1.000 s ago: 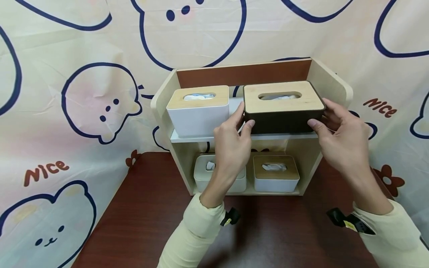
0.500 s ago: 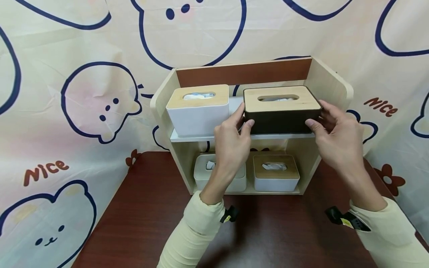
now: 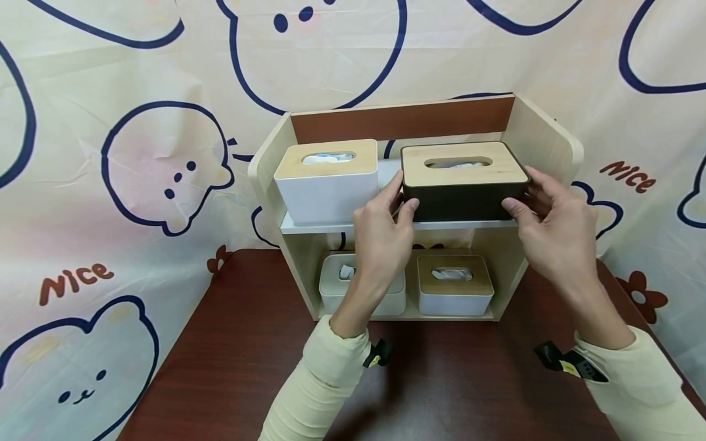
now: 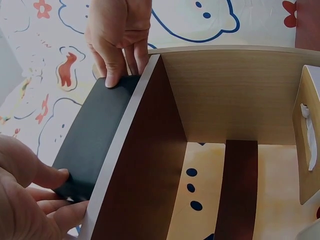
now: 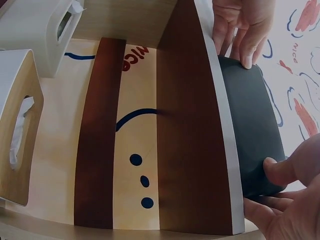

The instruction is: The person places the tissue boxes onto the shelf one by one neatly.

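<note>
A black tissue box with a light wooden lid sits on the right half of the upper shelf, its front close to the shelf edge. My left hand grips its left end, thumb on the black front and fingers round the side. At the other end, my right hand holds the right front corner the same way. Both wrist views show the plain black front between the two hands, right at the white shelf edge. Tissue shows in the lid's slot.
Left on the upper shelf stands a white tissue box with a wooden lid. Below are an all-white tissue box and a smaller white one with a wooden lid. The two-tier shelf unit stands on a dark wooden table.
The black tissue box's raised right end and back have come down level on the shelf. My right hand has moved slightly left with it; my left hand has stayed in place.
</note>
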Action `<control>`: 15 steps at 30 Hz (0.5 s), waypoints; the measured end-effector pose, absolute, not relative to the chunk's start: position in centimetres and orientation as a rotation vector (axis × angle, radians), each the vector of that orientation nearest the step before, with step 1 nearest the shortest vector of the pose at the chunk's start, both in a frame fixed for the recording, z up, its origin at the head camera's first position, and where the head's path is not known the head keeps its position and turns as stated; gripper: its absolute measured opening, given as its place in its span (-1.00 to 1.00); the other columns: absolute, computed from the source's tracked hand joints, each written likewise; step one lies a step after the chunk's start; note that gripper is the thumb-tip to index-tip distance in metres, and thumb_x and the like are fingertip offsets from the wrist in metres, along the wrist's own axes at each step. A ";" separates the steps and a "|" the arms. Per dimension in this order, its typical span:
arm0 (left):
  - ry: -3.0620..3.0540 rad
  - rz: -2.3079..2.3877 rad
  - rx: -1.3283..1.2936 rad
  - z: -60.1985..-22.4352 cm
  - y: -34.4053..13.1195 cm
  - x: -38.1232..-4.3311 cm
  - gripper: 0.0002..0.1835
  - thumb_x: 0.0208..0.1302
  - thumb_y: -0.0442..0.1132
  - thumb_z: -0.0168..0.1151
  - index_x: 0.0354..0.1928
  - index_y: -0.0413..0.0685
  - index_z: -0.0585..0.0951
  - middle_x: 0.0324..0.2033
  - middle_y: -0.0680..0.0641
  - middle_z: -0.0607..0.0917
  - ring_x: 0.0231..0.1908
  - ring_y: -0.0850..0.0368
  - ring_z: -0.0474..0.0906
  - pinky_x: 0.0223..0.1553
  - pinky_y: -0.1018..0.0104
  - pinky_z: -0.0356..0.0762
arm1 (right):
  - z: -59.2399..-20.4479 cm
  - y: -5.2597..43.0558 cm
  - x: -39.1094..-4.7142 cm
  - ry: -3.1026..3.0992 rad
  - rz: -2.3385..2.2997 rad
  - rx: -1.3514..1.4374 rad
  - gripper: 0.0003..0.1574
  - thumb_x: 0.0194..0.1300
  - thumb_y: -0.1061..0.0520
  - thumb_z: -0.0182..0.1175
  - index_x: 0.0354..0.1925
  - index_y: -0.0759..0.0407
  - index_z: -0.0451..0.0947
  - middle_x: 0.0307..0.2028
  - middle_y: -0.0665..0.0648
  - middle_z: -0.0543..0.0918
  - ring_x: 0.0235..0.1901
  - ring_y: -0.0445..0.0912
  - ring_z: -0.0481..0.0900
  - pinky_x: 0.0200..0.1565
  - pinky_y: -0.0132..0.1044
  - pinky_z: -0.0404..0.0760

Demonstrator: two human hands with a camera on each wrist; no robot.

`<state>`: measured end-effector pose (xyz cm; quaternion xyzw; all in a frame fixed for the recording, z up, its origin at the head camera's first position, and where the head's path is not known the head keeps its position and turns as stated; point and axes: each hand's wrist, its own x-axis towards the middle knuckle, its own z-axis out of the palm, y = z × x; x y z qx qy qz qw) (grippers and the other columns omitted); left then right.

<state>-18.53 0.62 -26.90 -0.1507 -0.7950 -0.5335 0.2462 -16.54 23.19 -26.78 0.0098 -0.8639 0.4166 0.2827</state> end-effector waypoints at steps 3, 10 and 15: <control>-2.175 -1.459 -0.410 -27.0 0.5 -18.6 -0.42 0.48 -0.42 0.34 0.49 -0.22 0.51 0.29 -0.28 0.69 0.24 -0.03 0.70 0.15 0.22 0.74 | -26.8 23.2 -16.6 -2.327 1.129 0.030 -0.20 0.49 0.21 0.36 0.59 0.15 0.36 0.36 0.43 0.60 0.27 0.34 0.66 -0.06 -0.73 0.49; -2.228 -1.481 -0.469 -27.3 0.1 -18.2 -0.34 0.48 -0.33 0.38 0.56 -0.22 0.43 0.41 -0.27 0.60 0.31 -0.04 0.65 0.19 0.29 0.70 | -26.8 23.5 -16.1 -2.365 1.129 0.046 -0.18 0.54 0.09 0.33 0.63 0.10 0.31 0.42 0.39 0.56 0.32 0.33 0.63 0.06 -0.63 0.57; -2.282 -1.367 -0.549 -27.9 -0.7 -17.1 -0.27 0.47 -0.23 0.42 0.58 -0.23 0.38 0.50 -0.21 0.51 0.30 -0.07 0.67 0.27 0.17 0.68 | -27.4 23.9 -14.6 -2.344 1.160 0.029 -0.19 0.57 -0.02 0.29 0.65 0.01 0.30 0.49 0.23 0.52 0.40 0.25 0.58 0.20 -0.51 0.60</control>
